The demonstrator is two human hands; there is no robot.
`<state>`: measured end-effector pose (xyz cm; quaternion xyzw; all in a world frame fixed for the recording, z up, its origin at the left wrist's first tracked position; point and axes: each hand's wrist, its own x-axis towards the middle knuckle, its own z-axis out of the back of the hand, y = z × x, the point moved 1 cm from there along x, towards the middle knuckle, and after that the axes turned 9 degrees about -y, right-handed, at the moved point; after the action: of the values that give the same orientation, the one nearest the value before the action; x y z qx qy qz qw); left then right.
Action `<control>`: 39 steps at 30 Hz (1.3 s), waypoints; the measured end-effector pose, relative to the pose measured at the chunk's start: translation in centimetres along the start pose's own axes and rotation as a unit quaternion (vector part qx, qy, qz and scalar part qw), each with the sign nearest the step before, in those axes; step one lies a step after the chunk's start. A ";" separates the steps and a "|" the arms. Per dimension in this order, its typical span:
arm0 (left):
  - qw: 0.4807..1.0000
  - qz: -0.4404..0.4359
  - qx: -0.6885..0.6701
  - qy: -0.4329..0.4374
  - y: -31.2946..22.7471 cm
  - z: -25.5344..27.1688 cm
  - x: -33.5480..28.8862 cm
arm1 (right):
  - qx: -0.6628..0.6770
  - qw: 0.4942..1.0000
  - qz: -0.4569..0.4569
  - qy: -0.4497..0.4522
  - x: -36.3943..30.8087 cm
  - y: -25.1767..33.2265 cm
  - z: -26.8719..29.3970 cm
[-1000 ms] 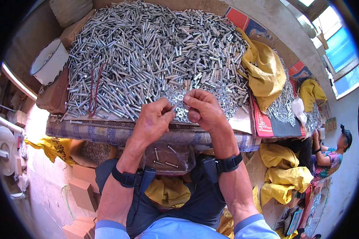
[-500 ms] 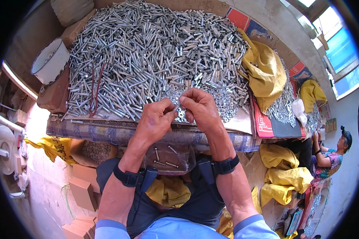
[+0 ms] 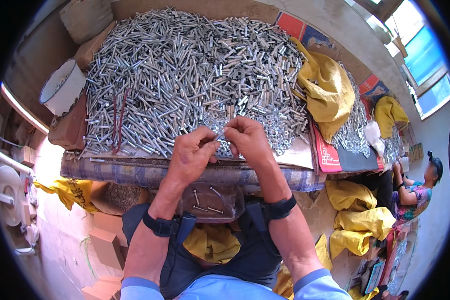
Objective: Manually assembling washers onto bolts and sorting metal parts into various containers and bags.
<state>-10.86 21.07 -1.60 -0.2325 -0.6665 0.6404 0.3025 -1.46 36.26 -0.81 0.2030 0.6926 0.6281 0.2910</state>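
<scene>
My left hand (image 3: 192, 155) and my right hand (image 3: 247, 140) meet at the near edge of a big heap of silver bolts (image 3: 185, 80). The fingertips of both pinch one small bolt with a nut (image 3: 221, 134) between them. A patch of loose nuts (image 3: 272, 125) lies just beyond my right hand. Under my wrists, on my lap, a clear plastic bag (image 3: 212, 200) holds several finished bolts. Both wrists wear black bands.
A white enamel pot (image 3: 60, 87) stands at the table's left corner. A yellow cloth sack (image 3: 327, 90) lies on the right of the heap, with more yellow sacks (image 3: 360, 225) on the floor. Another person (image 3: 417, 190) sits working at the far right. Cardboard boxes (image 3: 105, 240) stand lower left.
Both hands have stayed together at the heap's near edge. The fingers have shifted slightly around the small bolt, as if turning it.
</scene>
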 end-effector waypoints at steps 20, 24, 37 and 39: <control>0.999 0.037 -0.020 -0.007 -0.4 1.7 -0.1 | -0.524 0.829 0.185 -0.071 -2.2 -0.4 2.7; 0.999 0.037 -0.001 0.004 0.0 1.8 0.0 | -0.531 0.825 0.183 -0.059 -2.1 -0.1 2.6; 0.998 0.044 0.023 0.033 -0.1 0.9 -0.1 | -0.156 0.984 0.087 0.003 -1.9 1.9 1.2; 0.998 0.040 0.031 0.039 0.0 1.0 -0.2 | -0.086 0.991 0.088 0.050 -2.0 1.6 -0.1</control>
<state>-11.45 20.18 -1.58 -0.2742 -0.6244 0.6625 0.3098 -0.20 35.14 1.10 0.2059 0.6293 0.7176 0.2159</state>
